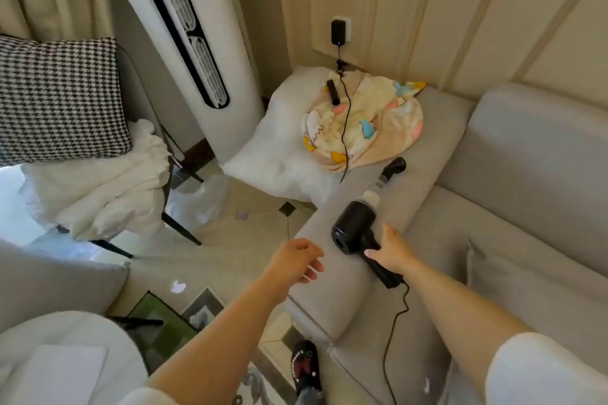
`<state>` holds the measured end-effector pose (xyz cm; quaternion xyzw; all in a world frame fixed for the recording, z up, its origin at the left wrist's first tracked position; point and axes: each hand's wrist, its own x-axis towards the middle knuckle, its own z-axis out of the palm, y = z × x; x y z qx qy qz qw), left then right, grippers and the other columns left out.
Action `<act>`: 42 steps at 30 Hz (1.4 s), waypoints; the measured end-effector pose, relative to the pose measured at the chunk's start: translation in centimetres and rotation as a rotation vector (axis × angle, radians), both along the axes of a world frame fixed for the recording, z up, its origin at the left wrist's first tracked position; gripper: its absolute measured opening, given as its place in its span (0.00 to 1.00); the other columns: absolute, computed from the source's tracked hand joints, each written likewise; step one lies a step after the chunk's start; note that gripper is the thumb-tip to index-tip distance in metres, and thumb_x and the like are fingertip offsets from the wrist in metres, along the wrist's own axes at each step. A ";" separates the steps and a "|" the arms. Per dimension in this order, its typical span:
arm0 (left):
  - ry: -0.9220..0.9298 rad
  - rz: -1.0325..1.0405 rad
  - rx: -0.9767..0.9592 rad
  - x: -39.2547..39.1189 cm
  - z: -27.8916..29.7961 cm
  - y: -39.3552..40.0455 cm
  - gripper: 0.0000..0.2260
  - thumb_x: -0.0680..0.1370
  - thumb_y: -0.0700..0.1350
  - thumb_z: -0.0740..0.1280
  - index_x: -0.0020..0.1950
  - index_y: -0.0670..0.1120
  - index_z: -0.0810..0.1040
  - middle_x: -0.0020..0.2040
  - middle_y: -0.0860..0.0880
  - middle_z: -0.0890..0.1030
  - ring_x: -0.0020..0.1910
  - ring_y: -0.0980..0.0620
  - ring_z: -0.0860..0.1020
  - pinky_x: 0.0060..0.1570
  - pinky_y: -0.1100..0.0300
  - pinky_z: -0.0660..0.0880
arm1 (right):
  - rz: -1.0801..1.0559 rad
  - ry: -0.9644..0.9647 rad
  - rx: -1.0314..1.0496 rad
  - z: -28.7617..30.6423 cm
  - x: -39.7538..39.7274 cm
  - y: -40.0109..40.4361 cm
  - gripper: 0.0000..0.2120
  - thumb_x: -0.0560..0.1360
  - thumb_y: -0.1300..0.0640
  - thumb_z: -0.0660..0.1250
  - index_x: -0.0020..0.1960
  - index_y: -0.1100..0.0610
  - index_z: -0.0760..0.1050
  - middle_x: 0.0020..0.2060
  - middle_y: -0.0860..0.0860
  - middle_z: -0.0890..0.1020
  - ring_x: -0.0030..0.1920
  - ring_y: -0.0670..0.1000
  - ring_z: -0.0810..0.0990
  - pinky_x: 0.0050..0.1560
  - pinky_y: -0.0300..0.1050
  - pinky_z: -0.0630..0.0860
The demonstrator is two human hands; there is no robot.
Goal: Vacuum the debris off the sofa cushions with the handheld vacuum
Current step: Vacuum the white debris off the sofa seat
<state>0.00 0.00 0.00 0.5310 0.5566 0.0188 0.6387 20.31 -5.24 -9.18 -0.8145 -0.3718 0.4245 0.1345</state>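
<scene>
Handheld vacuum [357,230] lies on its side on the grey sofa seat cushion [427,240], nozzle pointing toward the patterned blanket [378,122], cord [394,332] trailing off the handle end. Right hand [393,251] spread open, fingers touching the handle, not yet closed. Left hand [297,260] loose, open, empty, hovering off the cushion edge. Judgement: wrap handle fully, keep cord clear before lifting.

- Both forearms were bare; a white sleeve [546,371] ended short on the right arm, another white sleeve [144,396] on the left.
- One foot wore a dark slipper [304,363] with pale studs.
</scene>
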 end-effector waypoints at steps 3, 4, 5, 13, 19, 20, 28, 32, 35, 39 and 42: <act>0.057 0.030 -0.039 -2.2 -1.2 1.1 0.07 0.77 0.42 0.63 0.41 0.46 0.77 0.32 0.49 0.79 0.29 0.54 0.75 0.33 0.64 0.72 | 0.086 -0.130 -0.127 -2.2 -2.1 0.9 0.45 0.73 0.50 0.68 0.76 0.59 0.40 0.73 0.60 0.57 0.71 0.61 0.61 0.71 0.55 0.62; 0.066 0.018 -0.059 -2.9 -1.6 1.2 0.06 0.77 0.42 0.63 0.40 0.46 0.77 0.32 0.49 0.79 0.29 0.54 0.75 0.32 0.64 0.72 | 0.108 -0.197 -0.156 -2.9 -2.7 0.9 0.46 0.73 0.49 0.67 0.76 0.59 0.39 0.72 0.60 0.57 0.71 0.62 0.61 0.70 0.55 0.62; 0.067 0.010 -0.076 -3.5 -2.0 1.6 0.06 0.77 0.42 0.63 0.40 0.46 0.77 0.32 0.49 0.79 0.29 0.54 0.74 0.32 0.65 0.71 | 0.098 -0.251 -0.169 -3.5 -3.0 1.4 0.45 0.74 0.51 0.67 0.75 0.60 0.39 0.72 0.60 0.58 0.70 0.61 0.62 0.69 0.54 0.62; 0.049 -0.076 -0.099 -2.2 -2.8 2.7 0.06 0.77 0.42 0.63 0.41 0.46 0.77 0.33 0.49 0.79 0.30 0.55 0.74 0.31 0.66 0.72 | -0.169 -0.151 0.039 -0.5 -2.2 0.6 0.32 0.67 0.52 0.71 0.66 0.56 0.61 0.56 0.55 0.76 0.53 0.57 0.78 0.50 0.50 0.77; -0.065 -0.272 -0.074 5.0 -1.5 0.0 0.06 0.77 0.40 0.62 0.40 0.44 0.76 0.33 0.48 0.78 0.28 0.54 0.73 0.29 0.66 0.70 | -0.590 0.077 0.309 6.4 1.9 -5.0 0.16 0.67 0.52 0.73 0.51 0.54 0.73 0.41 0.51 0.80 0.44 0.53 0.79 0.38 0.43 0.73; -0.094 -0.331 -0.069 6.7 -1.1 -1.1 0.06 0.77 0.39 0.61 0.40 0.43 0.74 0.32 0.47 0.77 0.27 0.54 0.72 0.26 0.68 0.69 | -0.699 0.163 0.368 7.8 2.8 -6.9 0.12 0.68 0.54 0.73 0.48 0.55 0.76 0.40 0.53 0.81 0.43 0.55 0.80 0.40 0.45 0.74; -0.187 -0.822 0.054 15.9 1.6 -14.8 0.13 0.75 0.45 0.67 0.58 0.50 0.72 0.53 0.54 0.74 0.49 0.56 0.73 0.42 0.67 0.70 | -1.156 0.570 0.711 14.7 6.3 -24.8 0.13 0.66 0.53 0.72 0.44 0.61 0.79 0.31 0.56 0.82 0.30 0.55 0.80 0.33 0.46 0.78; -0.177 -1.100 -0.003 17.7 1.7 -24.8 0.24 0.75 0.46 0.68 0.69 0.48 0.66 0.67 0.51 0.71 0.60 0.55 0.70 0.58 0.62 0.67 | -1.216 0.711 0.879 16.6 6.9 -32.5 0.19 0.59 0.50 0.75 0.45 0.61 0.80 0.32 0.55 0.82 0.30 0.53 0.81 0.33 0.45 0.79; -0.137 -1.174 -0.134 17.4 1.7 -31.8 0.15 0.78 0.56 0.60 0.51 0.49 0.81 0.52 0.51 0.83 0.51 0.58 0.77 0.56 0.63 0.67 | -1.239 0.755 0.934 17.6 8.1 -38.7 0.23 0.57 0.49 0.75 0.47 0.60 0.79 0.33 0.54 0.82 0.31 0.52 0.81 0.34 0.44 0.79; -0.061 -1.253 -0.069 16.4 0.8 -36.8 0.28 0.77 0.65 0.52 0.30 0.49 0.78 0.23 0.53 0.78 0.30 0.57 0.75 0.43 0.64 0.70 | -1.373 0.746 1.011 18.2 10.1 -46.6 0.16 0.65 0.51 0.73 0.47 0.59 0.76 0.33 0.53 0.80 0.30 0.51 0.79 0.34 0.43 0.79; 0.034 -1.335 0.289 16.1 -0.4 -36.0 0.20 0.75 0.55 0.65 0.27 0.49 0.69 0.27 0.48 0.73 0.27 0.56 0.70 0.36 0.62 0.67 | -1.528 0.727 1.094 17.4 11.1 -51.9 0.13 0.68 0.51 0.71 0.45 0.59 0.75 0.31 0.53 0.78 0.30 0.50 0.77 0.37 0.43 0.78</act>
